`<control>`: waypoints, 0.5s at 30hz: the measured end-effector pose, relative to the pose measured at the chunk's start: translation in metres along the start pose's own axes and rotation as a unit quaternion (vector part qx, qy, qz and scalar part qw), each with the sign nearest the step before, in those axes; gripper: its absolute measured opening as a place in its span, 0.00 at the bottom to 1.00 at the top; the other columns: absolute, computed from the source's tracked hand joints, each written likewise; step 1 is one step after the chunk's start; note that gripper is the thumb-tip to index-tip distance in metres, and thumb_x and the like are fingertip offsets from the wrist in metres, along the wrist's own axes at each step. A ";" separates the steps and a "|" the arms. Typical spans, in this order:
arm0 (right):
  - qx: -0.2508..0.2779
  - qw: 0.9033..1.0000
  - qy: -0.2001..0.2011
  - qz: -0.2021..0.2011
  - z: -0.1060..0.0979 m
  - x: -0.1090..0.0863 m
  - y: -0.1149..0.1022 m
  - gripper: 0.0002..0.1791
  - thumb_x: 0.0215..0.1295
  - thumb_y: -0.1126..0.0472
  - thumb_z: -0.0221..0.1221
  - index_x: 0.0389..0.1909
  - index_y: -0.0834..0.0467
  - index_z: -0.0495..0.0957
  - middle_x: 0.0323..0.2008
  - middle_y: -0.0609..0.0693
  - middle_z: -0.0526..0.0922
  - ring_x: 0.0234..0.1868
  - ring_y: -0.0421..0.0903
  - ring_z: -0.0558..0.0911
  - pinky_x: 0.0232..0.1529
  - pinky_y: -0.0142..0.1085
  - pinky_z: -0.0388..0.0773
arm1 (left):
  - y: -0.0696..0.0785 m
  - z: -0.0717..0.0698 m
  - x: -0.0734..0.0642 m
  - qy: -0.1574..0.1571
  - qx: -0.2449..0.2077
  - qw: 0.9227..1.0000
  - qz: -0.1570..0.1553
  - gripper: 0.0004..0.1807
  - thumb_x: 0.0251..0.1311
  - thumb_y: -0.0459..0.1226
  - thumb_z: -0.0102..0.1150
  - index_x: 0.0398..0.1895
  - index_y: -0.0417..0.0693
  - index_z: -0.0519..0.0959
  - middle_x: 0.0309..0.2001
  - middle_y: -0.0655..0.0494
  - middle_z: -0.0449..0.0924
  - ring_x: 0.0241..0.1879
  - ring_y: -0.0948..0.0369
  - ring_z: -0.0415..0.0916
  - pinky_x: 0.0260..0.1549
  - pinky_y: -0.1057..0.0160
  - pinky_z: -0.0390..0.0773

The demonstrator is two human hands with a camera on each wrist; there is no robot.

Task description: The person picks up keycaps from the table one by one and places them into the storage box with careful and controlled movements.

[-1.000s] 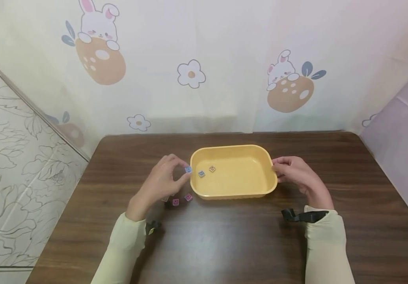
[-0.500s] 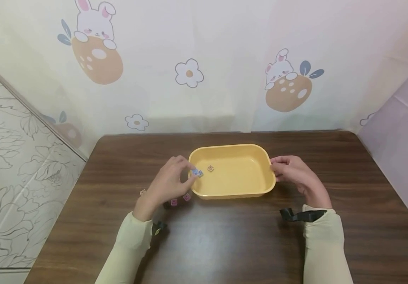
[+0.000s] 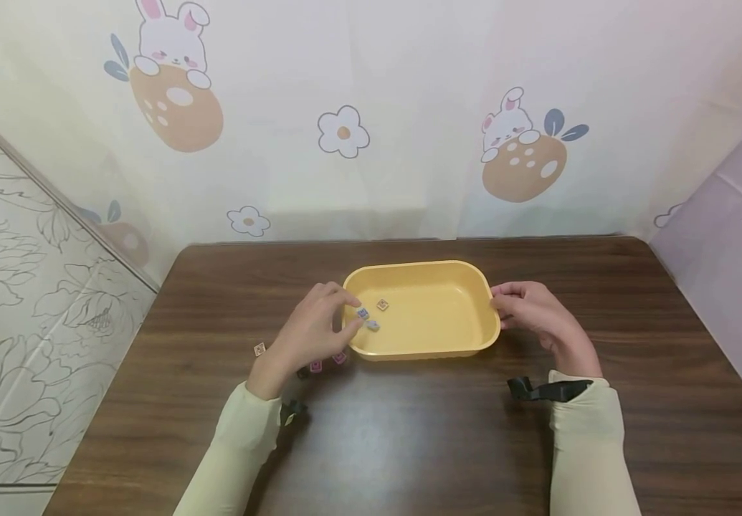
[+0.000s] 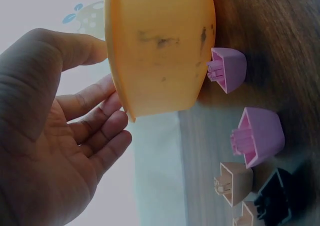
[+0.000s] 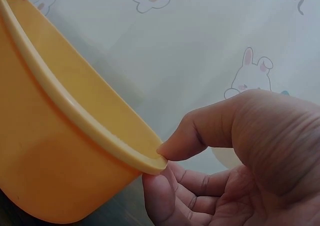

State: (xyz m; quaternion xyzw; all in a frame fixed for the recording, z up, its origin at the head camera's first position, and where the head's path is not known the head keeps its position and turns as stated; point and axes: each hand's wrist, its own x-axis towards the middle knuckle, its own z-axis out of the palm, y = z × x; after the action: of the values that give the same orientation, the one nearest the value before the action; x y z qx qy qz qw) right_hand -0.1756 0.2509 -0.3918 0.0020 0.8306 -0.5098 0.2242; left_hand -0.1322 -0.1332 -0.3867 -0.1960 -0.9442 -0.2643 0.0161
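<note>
The left hand (image 3: 311,328) reaches over the tub's left end, thumb and forefinger parted by a modest gap with nothing between them. The right hand (image 3: 541,319) pinches the rim at the tub's right end. The tub (image 3: 431,347) stands nearer the table's (image 3: 409,437) back edge than its front. At its left end are two blue caps (image 3: 362,313) and a tan cap (image 3: 382,304). Two pink caps (image 4: 265,136) lie outside, left of its front-left corner. Half a second ago the left hand pinched one blue cap; now that cap is loose in the tub, blurred.
</note>
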 end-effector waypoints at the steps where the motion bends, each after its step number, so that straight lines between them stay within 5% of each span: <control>1: 0.002 1.000 -0.001 -0.002 0.000 0.000 0.000 0.28 0.78 0.56 0.54 0.67 0.74 0.72 0.47 0.58 0.85 0.36 0.39 0.86 0.44 0.37 0.89 | 0.000 0.000 -0.001 0.003 0.000 1.000 0.000 0.19 0.67 0.47 0.67 0.54 0.46 0.86 0.52 0.49 0.85 0.54 0.52 0.76 0.57 0.50 0.80; 8: 0.003 1.000 -0.002 -0.001 0.001 0.001 0.000 0.27 0.78 0.56 0.55 0.67 0.73 0.72 0.46 0.58 0.86 0.36 0.39 0.86 0.44 0.37 0.89 | -0.002 -0.003 -0.004 0.008 -0.002 1.000 -0.003 0.23 0.67 0.47 0.66 0.60 0.47 0.83 0.55 0.52 0.84 0.56 0.55 0.78 0.59 0.51 0.80; 15: 0.004 1.000 -0.002 -0.003 0.001 0.000 0.001 0.28 0.78 0.56 0.54 0.67 0.73 0.71 0.50 0.62 0.85 0.36 0.39 0.87 0.44 0.37 0.89 | -0.007 -0.015 -0.011 -0.007 -0.028 0.999 -0.044 0.26 0.67 0.47 0.68 0.65 0.48 0.79 0.61 0.54 0.83 0.65 0.53 0.79 0.67 0.47 0.78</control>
State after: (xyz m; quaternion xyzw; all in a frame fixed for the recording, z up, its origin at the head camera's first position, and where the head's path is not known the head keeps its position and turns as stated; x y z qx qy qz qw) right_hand -0.1748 0.2500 -0.3928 -0.0004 0.8279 -0.5140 0.2245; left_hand -0.1257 -0.1508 -0.3785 -0.1564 -0.9441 -0.2902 -0.0075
